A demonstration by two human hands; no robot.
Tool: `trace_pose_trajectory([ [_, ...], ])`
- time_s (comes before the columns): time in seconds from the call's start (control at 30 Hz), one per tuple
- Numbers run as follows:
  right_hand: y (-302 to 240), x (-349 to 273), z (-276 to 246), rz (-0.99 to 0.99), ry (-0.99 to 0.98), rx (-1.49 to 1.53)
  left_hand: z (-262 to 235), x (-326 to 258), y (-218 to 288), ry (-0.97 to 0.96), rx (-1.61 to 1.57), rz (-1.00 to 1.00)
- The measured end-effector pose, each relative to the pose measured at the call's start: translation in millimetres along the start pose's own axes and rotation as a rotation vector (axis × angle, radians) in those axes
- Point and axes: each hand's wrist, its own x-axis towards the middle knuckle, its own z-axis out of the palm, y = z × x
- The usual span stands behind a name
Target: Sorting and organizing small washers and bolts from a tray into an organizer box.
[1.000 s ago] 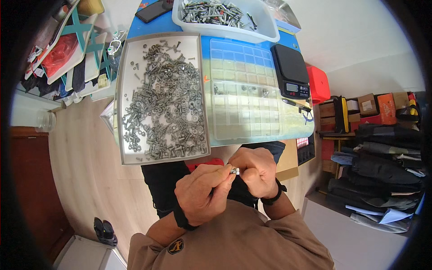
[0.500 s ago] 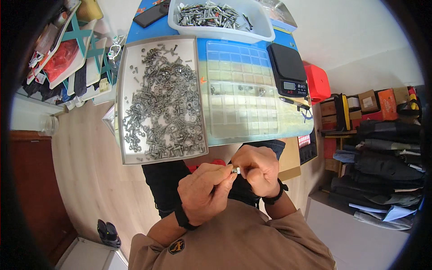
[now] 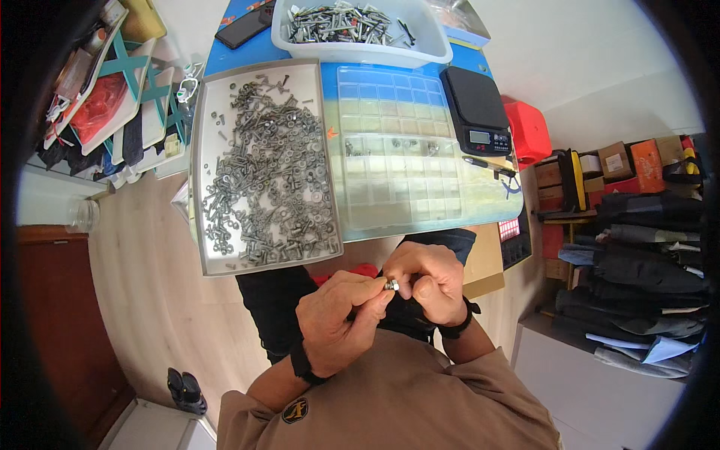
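Observation:
In front of my chest, my left hand [image 3: 341,315] pinches a small metal fastener with a bright hex end [image 3: 394,285] between thumb and fingertips. I cannot tell if that end is a bolt head or a nut. My right hand [image 3: 429,281] is just right of it, fingers curled, one fingertip close beside the hex end; what lies inside the curl is hidden. Ahead on the left, a shallow tray [image 3: 326,150] holds a heap of loose screws, nuts and washers. To its right lies a clear compartment box [image 3: 401,184] with a few small metal pieces in its middle row.
A white tub [image 3: 360,51] of longer bolts stands at the table's far side, beside a dark phone [image 3: 244,26]. At the right are a black digital scale [image 3: 474,101], a pen [image 3: 484,165] and a red container [image 3: 529,131]. A cardboard box [image 3: 484,262] stands below the table edge.
The hex end has turned slightly in my left fingertips and its face is seen at another angle. My right fingers have shifted a little; the whole view has tilted slightly.

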Motion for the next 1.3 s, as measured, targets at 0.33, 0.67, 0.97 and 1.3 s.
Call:
trace_pose_trajectory([
  [0.33,1.7,-4.7,-3.8,0.015,-0.078,-0.079,-0.7,3.1,0.7,-0.01,0.026,0.089],
  [0.67,0.3,-4.5,-5.4,0.009,-0.124,-0.153,0.1,0.5,3.3,-0.008,0.001,0.016],
  [0.97,4.4,-10.7,-5.7,-0.073,-0.004,-0.042,3.0,-3.0,3.2,-0.075,0.035,0.001],
  [1.3,8.2,-19.9,-18.7,-0.047,-0.042,-0.045,17.0,-2.6,3.8,-0.096,0.006,-0.03],
])
